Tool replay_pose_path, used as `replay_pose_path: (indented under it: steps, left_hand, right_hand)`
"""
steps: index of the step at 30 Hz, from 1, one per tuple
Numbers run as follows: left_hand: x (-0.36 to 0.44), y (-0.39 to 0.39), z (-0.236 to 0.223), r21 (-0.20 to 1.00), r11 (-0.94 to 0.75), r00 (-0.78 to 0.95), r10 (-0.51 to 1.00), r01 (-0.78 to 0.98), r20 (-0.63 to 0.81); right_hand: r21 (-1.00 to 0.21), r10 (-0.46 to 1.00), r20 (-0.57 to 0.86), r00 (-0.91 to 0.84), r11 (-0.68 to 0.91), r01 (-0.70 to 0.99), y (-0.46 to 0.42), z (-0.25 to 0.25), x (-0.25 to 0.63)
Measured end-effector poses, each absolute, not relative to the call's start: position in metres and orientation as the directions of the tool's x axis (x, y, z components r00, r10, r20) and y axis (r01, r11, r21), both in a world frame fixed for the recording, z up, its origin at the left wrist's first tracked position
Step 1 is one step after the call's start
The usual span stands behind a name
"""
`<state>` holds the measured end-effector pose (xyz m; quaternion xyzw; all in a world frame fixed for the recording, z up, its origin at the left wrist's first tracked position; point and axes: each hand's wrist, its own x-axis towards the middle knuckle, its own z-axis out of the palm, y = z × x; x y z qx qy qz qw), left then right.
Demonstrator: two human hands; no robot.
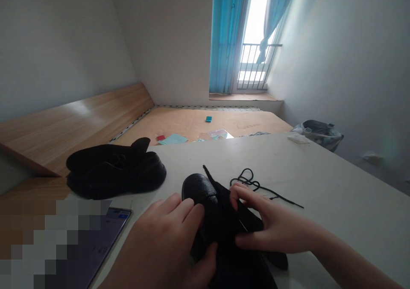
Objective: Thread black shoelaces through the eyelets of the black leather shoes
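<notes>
At white surface (pixel 336 191), facing window (pixel 253 73): black shoe (pixel 199 187), between both hands. Left hand (pixel 169 233): fingers closed on shoe near toe. Right hand (pixel 272 227): fingers gripping raised black flap (pixel 246 214). Loose lace (pixel 270 190) just beyond; second shoe (pixel 118 180) leftward.

Two shoes (pixel 117 179) (pixel 199 188), two hands (pixel 163 231) (pixel 277 225), one loose lace (pixel 253 183)

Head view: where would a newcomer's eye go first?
Probably to the bright window with its vivid blue curtain, upper right of centre at the back. Next would come the black shoe low in the middle, between the left hand and right hand, dark against the white table. A loose black lace curls beyond the right hand.
</notes>
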<state>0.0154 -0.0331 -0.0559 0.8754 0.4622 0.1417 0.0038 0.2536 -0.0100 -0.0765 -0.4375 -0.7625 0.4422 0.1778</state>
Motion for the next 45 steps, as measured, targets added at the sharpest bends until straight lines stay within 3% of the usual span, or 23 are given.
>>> replay_pose_path:
  steps: [5, 9, 12, 18, 22, 29, 32, 39, 45]
  left_hand:
    - [0.016, -0.031, -0.058, 0.104, -0.578, 0.534, 0.798, 0.81, 0.279]
    - [0.021, -0.03, -0.051, 0.185, -0.508, 0.49, 0.861, 0.841, 0.135]
    - [0.023, -0.029, -0.044, 0.218, -0.468, 0.476, 0.879, 0.856, 0.02]
    - [0.017, -0.036, -0.043, 0.196, -0.443, 0.471, 0.873, 0.875, -0.13]
    - [0.014, -0.04, -0.05, 0.202, -0.514, 0.526, 0.85, 0.834, -0.009]
    - [0.013, -0.03, -0.055, 0.333, -0.557, 0.496, 0.83, 0.761, 0.255]
    - [0.01, -0.029, -0.056, 0.32, -0.578, 0.508, 0.814, 0.75, 0.281]
    - [0.008, -0.034, -0.049, 0.059, -0.659, 0.628, 0.736, 0.749, 0.252]
    - [0.01, -0.032, -0.051, 0.146, -0.681, 0.622, 0.722, 0.718, 0.304]
  right_hand:
    - [-0.915, 0.891, 0.051, -0.451, 0.223, 0.337, -0.007, -0.079, 0.254]
    - [-0.983, 0.941, -0.047, -0.335, 0.015, 0.181, -0.006, -0.082, 0.257]
    - [-0.993, 0.915, -0.083, -0.395, -0.041, 0.113, -0.009, -0.081, 0.255]
    - [-0.991, 0.848, -0.021, -0.53, 0.052, 0.123, -0.017, -0.081, 0.248]
    - [-0.994, 0.841, -0.029, -0.541, 0.034, 0.107, -0.018, -0.081, 0.249]
    - [-0.973, 0.903, -0.145, -0.405, -0.205, -0.108, -0.012, -0.093, 0.262]
    - [-0.955, 0.885, -0.158, -0.438, -0.249, -0.158, -0.013, -0.1, 0.266]
    - [-0.948, 0.854, -0.172, -0.491, -0.279, -0.153, -0.015, -0.094, 0.264]
    - [-0.948, 0.869, -0.215, -0.446, -0.296, -0.119, -0.017, -0.091, 0.262]
